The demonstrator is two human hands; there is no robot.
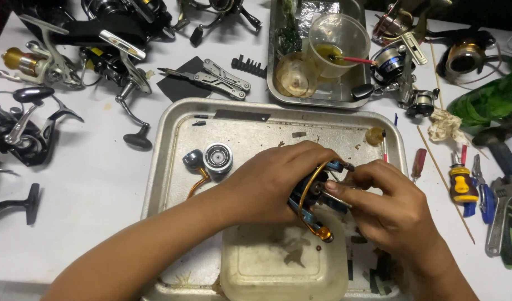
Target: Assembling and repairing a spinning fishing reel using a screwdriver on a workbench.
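1. Left hand [273, 181] sits at centre of the metal tray [167, 145], fingers curled tight around a blue fishing reel body [309, 195]; the grip covers most of it.
2. Right hand [387, 209] comes in from 4 o'clock, thumb and forefinger pinched on a thin metal tool [337, 199] whose tip touches the reel; other fingers half curled. Cannot tell exactly what kind of tool.
3. Gold bail wire [310, 189] arcs over the reel between both hands and ends in a gold knob at 6 o'clock of the reel.
4. Reel is held just above the tray, over the top edge of a cloudy plastic container [284, 265], which lies at 6 o'clock in the tray.
5. Silver spool cap [218, 157] and a gold crank handle with grey knob [193, 163] lie on the tray at 9 o'clock of the left hand, just beside each other.
6. Folding multi-tool [222, 79] lies open on the white table [88, 184] at 11 o'clock of the tray, beside a black bit strip [249, 66].
7. Second tray [275, 61] at 12 o'clock holds a clear plastic cup [337, 42] with yellowish liquid.
8. Black spinning reels [22, 131] are piled at 9 to 11 o'clock, well apart from the hands.
9. Yellow screwdriver [462, 184], red screwdriver [419, 163] and an adjustable wrench [498, 214] lie at 3 o'clock on the table.
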